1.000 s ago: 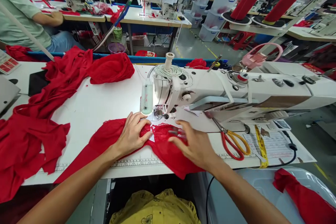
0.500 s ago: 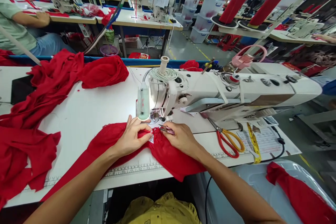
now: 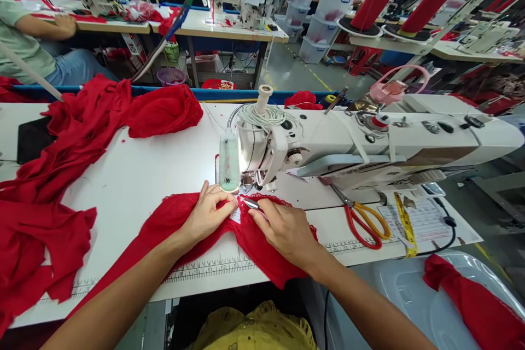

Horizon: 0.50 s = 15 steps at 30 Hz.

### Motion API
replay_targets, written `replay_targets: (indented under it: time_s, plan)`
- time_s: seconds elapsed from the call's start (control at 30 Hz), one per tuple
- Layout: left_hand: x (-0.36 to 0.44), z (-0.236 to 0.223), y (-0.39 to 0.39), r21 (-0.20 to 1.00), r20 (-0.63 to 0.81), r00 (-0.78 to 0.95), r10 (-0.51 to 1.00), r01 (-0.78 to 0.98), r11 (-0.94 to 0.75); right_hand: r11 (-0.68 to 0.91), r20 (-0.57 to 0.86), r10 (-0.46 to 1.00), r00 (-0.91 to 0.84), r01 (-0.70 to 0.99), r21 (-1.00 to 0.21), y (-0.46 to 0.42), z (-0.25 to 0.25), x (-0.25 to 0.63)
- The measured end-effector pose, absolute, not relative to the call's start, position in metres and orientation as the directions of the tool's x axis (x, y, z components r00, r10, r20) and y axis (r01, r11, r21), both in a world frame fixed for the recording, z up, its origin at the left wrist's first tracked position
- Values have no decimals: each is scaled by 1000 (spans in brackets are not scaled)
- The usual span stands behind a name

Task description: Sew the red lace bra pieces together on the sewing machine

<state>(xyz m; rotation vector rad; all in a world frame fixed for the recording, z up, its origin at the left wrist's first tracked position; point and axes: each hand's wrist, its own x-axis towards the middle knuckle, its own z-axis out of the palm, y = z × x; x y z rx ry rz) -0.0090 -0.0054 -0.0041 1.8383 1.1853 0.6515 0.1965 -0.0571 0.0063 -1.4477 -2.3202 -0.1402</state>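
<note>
Head view: the left hand [image 3: 207, 216] stays in nearly the same spot as half a second ago, thumb and forefinger pinched on the upper edge of the red lace-trimmed garment piece [image 3: 262, 246], just beside its small white patch [image 3: 235, 216]. The right hand [image 3: 287, 227] has changed more: a second ago it is a blur above the fabric, then it comes down with the thread snips [image 3: 251, 204] showing along much of their length. Now it closes around the snips, its fingers covering most of them, and the pointed metal end lies at the lace next to the left fingertips. More of the scalloped lace edge shows beyond the right hand than in the last frame.

The garment piece still lies on the white sewing table [image 3: 135, 169], in front of the sewing machine [image 3: 369, 136], partly over the printed ruler strip [image 3: 205, 268]. The orange-and-red-handled scissors [image 3: 363, 221] remain to the right, beside the yellow measuring tape [image 3: 405, 224], and the heap of red fabric [image 3: 82, 131] keeps its place at the left. Across the aisle, a person in a pale green top [image 3: 18, 38] still rests a forearm on another table [image 3: 106, 27]
</note>
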Motion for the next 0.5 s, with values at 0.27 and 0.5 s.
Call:
replay_targets:
  time_s: [0.27,0.5]
  plan:
    - [-10,2,-7,835,31,441,897,481,-266,476,382,817,-431,879,-26,-51,7,191]
    - [-10,3,-7,812,55,449,892,500,-302,486,387,810,-441,873,-24,-50,8,194]
